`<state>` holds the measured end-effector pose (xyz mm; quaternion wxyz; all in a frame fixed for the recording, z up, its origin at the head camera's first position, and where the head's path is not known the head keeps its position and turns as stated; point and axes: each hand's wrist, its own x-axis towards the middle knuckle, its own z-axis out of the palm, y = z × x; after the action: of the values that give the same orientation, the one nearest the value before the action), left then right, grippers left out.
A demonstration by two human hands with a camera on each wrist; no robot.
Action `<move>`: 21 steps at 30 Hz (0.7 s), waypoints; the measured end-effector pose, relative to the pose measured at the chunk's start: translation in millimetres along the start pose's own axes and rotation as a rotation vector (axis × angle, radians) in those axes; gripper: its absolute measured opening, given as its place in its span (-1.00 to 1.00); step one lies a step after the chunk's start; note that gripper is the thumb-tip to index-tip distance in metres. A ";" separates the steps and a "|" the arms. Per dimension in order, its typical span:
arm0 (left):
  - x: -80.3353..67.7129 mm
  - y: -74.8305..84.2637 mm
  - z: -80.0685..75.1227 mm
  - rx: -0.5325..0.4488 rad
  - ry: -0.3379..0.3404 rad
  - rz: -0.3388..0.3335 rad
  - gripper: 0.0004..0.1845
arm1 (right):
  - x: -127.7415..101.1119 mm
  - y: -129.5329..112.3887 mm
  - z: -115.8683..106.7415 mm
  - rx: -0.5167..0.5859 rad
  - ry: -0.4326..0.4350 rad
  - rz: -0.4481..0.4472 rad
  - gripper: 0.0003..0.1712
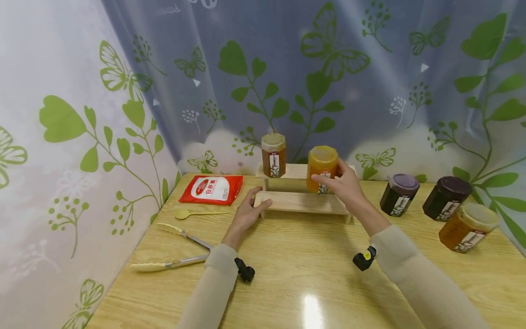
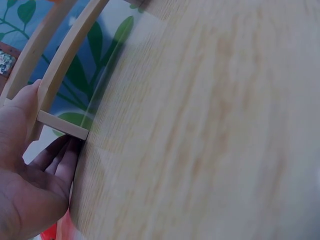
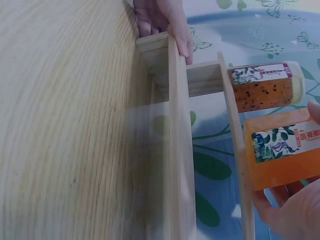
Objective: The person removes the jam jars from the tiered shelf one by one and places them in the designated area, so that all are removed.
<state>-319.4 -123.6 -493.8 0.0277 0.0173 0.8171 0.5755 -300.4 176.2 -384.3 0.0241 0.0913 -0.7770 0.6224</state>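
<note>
A two-tier wooden rack [image 1: 304, 202] stands at the back of the table. My left hand [image 1: 248, 211] grips its left end, thumb on the lower step and fingers round the side; the left wrist view shows this hand [image 2: 37, 165] at the rack's end. With my right hand [image 1: 346, 185] I hold a jar of orange jam [image 1: 323, 157] at the upper step. In the right wrist view the jar [image 3: 275, 175] is level with the upper board; whether its base rests there I cannot tell. A jar of dark-specked amber jam [image 1: 273, 157] stands on the upper step's left side.
Right of the rack stand two dark jars [image 1: 399, 194] [image 1: 445, 198] and an amber jar [image 1: 468, 228]. At the left lie a red-and-white bag [image 1: 211, 189], a yellow spoon [image 1: 201, 213] and spread tongs [image 1: 181, 262]. A patterned curtain [image 1: 279, 68] hangs behind the table.
</note>
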 end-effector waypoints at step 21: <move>0.6 0.5 -0.9 -0.011 -0.008 0.018 -0.25 | -41.0 28.0 -35.6 -0.074 0.096 0.135 -0.05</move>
<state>-320.1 -124.3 -493.0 0.0259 0.0266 0.8137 0.5801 -267.7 221.2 -409.4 0.0227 0.0076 -0.8018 0.5971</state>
